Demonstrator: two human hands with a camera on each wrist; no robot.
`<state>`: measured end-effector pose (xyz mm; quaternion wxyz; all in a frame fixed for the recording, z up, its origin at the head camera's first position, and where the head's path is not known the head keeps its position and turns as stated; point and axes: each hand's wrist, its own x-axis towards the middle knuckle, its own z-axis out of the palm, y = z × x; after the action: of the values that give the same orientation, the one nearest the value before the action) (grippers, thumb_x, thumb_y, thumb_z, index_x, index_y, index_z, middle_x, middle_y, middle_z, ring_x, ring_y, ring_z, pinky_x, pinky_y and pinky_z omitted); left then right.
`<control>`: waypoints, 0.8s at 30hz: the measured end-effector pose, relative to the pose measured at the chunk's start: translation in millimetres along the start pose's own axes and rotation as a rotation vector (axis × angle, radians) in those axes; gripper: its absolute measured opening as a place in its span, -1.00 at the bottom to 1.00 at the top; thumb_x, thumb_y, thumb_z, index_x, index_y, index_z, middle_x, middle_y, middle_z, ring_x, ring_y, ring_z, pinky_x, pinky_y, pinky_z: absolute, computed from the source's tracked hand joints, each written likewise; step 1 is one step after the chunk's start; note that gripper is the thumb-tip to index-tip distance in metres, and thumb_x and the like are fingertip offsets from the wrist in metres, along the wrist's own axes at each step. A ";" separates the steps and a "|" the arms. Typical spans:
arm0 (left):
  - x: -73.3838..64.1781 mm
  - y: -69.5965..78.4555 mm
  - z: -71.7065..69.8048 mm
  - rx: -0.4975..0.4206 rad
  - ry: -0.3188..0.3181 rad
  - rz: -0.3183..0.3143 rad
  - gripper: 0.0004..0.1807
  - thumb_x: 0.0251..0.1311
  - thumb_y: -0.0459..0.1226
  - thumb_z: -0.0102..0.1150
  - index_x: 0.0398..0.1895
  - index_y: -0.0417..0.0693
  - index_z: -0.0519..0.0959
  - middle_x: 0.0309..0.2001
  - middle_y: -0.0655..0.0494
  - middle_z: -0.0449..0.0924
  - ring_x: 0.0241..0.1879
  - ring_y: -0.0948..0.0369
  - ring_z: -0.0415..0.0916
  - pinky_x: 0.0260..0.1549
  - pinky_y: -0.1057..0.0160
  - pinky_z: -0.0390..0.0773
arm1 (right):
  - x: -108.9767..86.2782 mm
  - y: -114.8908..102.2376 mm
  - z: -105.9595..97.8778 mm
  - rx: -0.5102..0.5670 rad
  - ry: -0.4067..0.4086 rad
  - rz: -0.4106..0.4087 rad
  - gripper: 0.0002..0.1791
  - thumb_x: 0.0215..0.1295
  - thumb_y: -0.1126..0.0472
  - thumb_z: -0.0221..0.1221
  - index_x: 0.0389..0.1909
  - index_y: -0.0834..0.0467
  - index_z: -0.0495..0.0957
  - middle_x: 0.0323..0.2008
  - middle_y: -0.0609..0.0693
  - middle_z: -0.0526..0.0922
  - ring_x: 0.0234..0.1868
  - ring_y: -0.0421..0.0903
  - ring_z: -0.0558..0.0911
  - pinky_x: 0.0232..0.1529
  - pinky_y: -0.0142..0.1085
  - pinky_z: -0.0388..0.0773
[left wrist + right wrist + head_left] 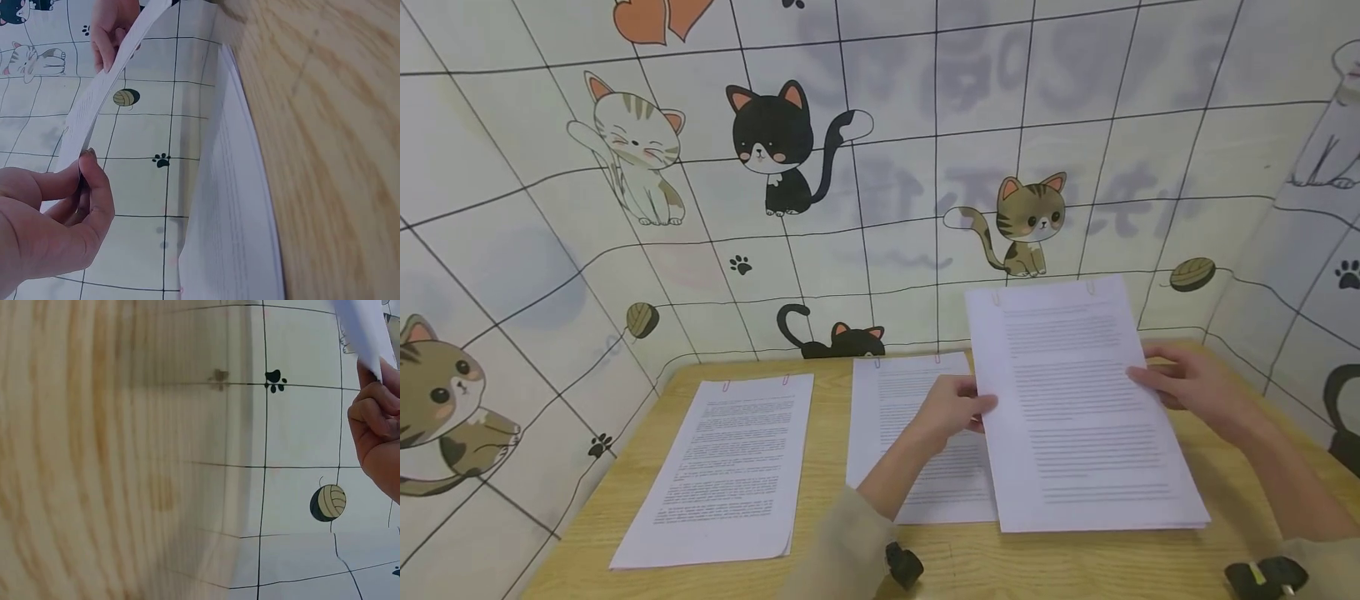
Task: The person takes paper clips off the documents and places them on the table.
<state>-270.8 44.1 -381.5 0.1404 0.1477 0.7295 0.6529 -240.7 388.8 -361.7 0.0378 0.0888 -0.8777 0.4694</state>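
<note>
A stack of printed paper [1086, 408] with two paper clips along its top edge is held up off the table, tilted toward the head camera. My left hand [953, 408] pinches its left edge between thumb and fingers, and in the left wrist view the thumb and fingers [94, 187] close on the sheets. On the opposite edge my right hand [1187, 383] pinches the stack, with the thumb in front. Behind the raised stack, a second clipped stack [917, 442] lies on the table, partly covered by my left hand and the held sheets.
A third stack [722, 467], with two reddish clips at its top, lies on the left of the wooden table [827, 467]. A wall covering [895, 208] with a grid and cartoon cats rises behind the table and at both sides.
</note>
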 end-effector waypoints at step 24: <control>-61.7 10.8 -82.4 0.161 -0.027 0.131 -0.85 0.30 -0.46 0.25 -0.09 -0.29 0.66 -0.28 -0.02 0.65 -0.38 0.19 0.60 -0.38 0.20 0.69 | 7.4 -59.5 45.3 0.156 -0.310 -0.224 -0.67 0.50 0.33 0.10 0.21 0.32 0.40 -0.35 0.21 0.69 -0.70 0.04 0.32 -0.72 -0.22 0.24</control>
<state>-246.6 -54.4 -361.2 0.0952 0.2146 0.7665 0.5978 -235.7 317.9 -337.2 -0.0524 0.2597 -0.8187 0.5095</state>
